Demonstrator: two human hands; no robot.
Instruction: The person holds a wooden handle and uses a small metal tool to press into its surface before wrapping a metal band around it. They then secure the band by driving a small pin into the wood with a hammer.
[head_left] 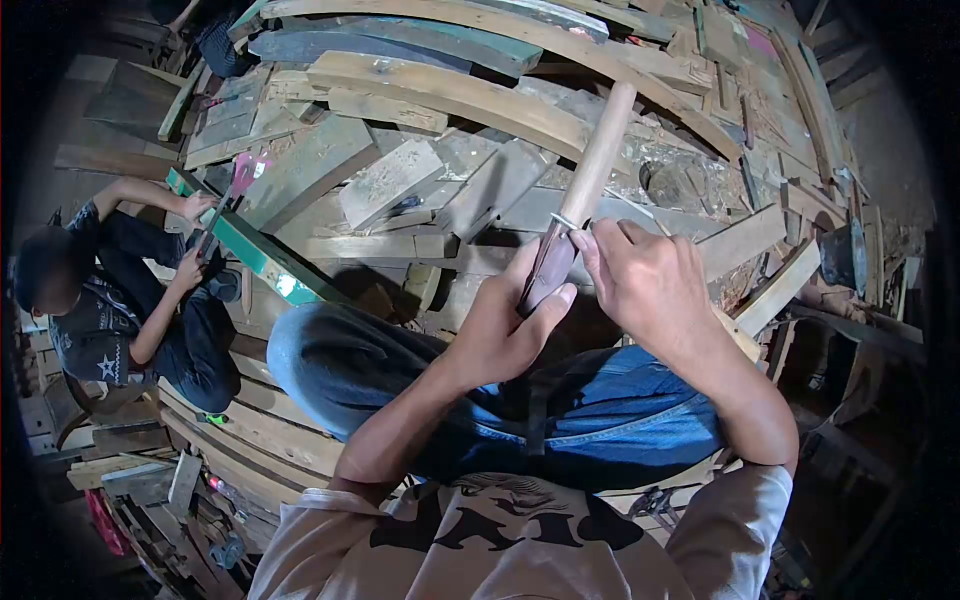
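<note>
A tool with a dark metal blade (555,262) and a pale round wooden handle (602,150) is held above my lap, its handle pointing up and away. My left hand (505,325) is wrapped round the blade, with the thumb along its near end. At the joint of blade and handle sits a light ring (565,221). Beside that joint is my right hand (640,275), its fingers curled and pinched close to the ring. What those fingertips hold, if anything, is too small to make out.
At the left another person (100,320) sits holding a tool against a green-painted beam (255,250). Long curved planks (450,95) lie across the back. Wood blocks (392,183) and offcuts surround my knees. A plank (745,240) lies at the right.
</note>
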